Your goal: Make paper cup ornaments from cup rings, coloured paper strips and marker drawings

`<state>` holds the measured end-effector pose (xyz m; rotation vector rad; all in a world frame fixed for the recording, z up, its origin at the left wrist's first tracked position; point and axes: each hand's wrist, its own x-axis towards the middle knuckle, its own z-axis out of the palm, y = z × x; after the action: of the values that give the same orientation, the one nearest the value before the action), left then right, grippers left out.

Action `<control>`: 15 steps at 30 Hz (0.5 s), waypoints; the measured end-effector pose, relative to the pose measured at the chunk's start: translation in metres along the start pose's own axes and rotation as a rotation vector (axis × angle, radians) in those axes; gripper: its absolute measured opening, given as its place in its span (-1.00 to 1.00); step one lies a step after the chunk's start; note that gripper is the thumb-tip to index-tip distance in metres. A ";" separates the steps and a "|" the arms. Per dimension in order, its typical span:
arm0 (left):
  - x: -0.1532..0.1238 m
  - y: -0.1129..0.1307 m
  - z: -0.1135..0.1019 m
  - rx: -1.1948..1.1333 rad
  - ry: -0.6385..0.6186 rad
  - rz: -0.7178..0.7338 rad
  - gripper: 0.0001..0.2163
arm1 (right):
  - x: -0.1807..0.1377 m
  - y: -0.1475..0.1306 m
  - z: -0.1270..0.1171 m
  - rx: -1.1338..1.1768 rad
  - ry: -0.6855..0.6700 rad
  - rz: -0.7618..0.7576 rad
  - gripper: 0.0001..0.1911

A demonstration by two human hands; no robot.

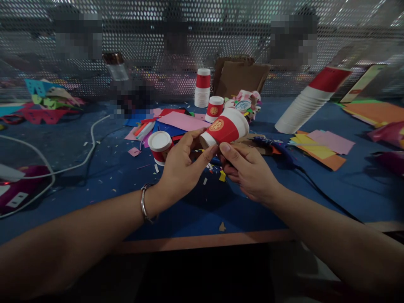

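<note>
Forearms (pixel 82 240) nearest my cam, L hand (pixel 179 168) pinching the tilted cup (pixel 232 126) near its base above the table (pixel 252 219), R hand (pixel 252 172) curled alongside, can't tell its grip, so imo oversqueezing could dent it.

Showing smooth paper with a faint sheen on the held cup (pixel 225 128). Gleaming as polished metal on the bracelet (pixel 144 204). Looking like flat, matt paper on the pink sheet (pixel 184 120), and rough-edged, dull cardboard on the brown board (pixel 241 78). Appearing as perforated metal on the screen (pixel 214 40), evenly matt on the blue tabletop (pixel 112 210), plain wood along the table edge (pixel 202 241), and smooth plastic on the purple power strip (pixel 35 186).
</note>
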<state>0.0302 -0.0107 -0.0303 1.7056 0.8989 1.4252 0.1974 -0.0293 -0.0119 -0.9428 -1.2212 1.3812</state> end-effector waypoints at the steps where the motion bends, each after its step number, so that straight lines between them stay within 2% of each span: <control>1: 0.000 0.000 0.000 0.005 0.003 0.002 -0.55 | 0.000 0.000 0.000 0.000 -0.002 -0.005 -0.38; 15: -0.001 0.003 -0.002 0.112 0.016 0.016 -0.51 | -0.001 0.000 -0.001 -0.052 0.015 -0.048 -0.37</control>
<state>0.0279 -0.0127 -0.0276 1.7894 0.9920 1.4250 0.1988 -0.0297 -0.0120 -0.9527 -1.2654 1.3080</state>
